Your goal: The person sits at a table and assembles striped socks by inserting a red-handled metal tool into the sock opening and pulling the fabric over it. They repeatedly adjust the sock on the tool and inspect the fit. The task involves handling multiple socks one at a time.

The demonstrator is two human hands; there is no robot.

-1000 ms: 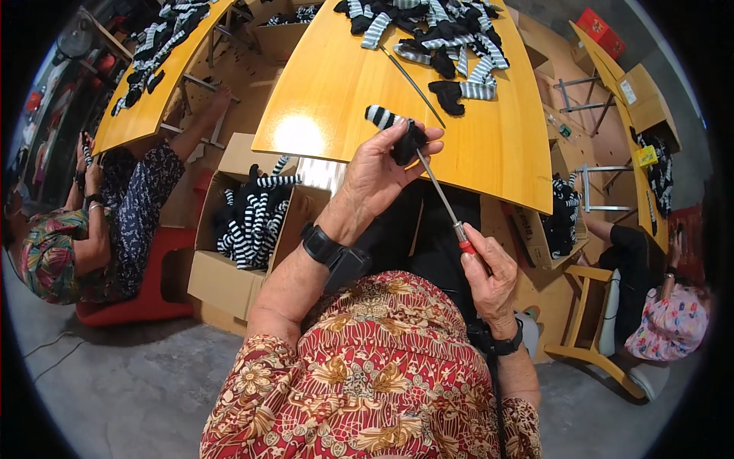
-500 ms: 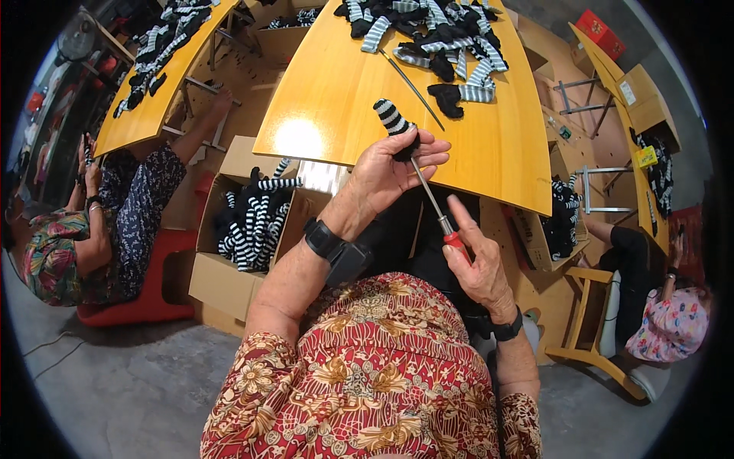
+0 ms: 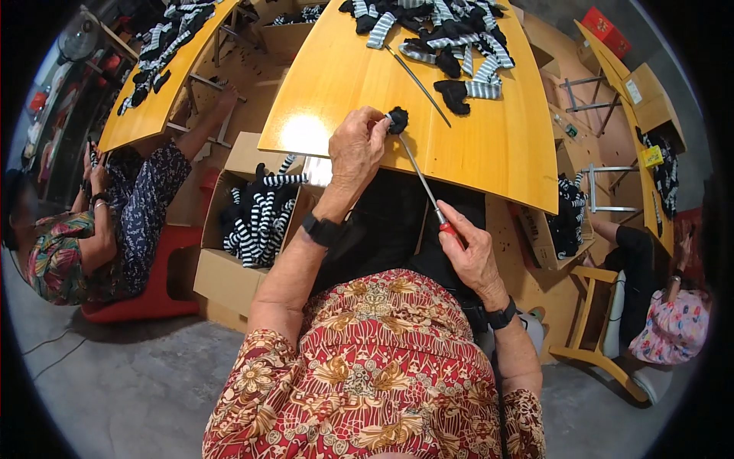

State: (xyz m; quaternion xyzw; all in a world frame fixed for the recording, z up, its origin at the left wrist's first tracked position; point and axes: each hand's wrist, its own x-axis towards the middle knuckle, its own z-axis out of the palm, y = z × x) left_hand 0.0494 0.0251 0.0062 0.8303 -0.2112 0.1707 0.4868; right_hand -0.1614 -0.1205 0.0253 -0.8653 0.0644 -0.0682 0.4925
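Where the near edge of the table [image 3: 329, 92] crosses the middle of the frame, a small black knitted piece [image 3: 398, 120] is held up just above centre. The left hand [image 3: 356, 145] is narrowed to a pinch on it, thumb and forefinger closed at the piece's left side; the remaining fingers are curled and partly hidden. From the piece, a thin metal rod [image 3: 419, 170] slants down to the right, its upper end meeting the lower edge of the knitting; whether the tip enters the fabric cannot be told. The rod's red handle [image 3: 449, 228] lies in the right hand [image 3: 471, 252], which is loosely closed around it. Both wrists bear black bands.

On the table at upper centre, a second rod [image 3: 419, 84] lies diagonally, apart from the hands, its upper end near a pile of black and grey-striped knitted pieces [image 3: 451, 42]. At left of centre, an open cardboard box [image 3: 228, 281] contains black-and-white striped pieces [image 3: 264, 222]; another box [image 3: 531, 233] stands right of centre. Seated co-workers appear at the left [image 3: 69, 252] and right [image 3: 669, 325] margins.
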